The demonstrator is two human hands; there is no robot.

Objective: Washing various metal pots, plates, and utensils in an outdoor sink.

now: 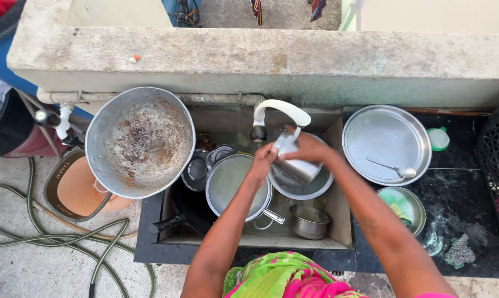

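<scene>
Both hands, left (262, 160) & right (307, 148), hold steel cup (295, 164) under tap (277, 113).

black basket (498, 165) cut off rt, sink (338, 221) bottom hidden

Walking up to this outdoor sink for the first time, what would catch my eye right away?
Probably the big burnt pan leaning on the sink's left edge, its inside crusted brown. Next, the two hands in the middle: the right hand and left hand grip a steel cup under the white tap, above a sink packed with steel dishes. A wide steel plate with a spoon lies to the right.
</scene>
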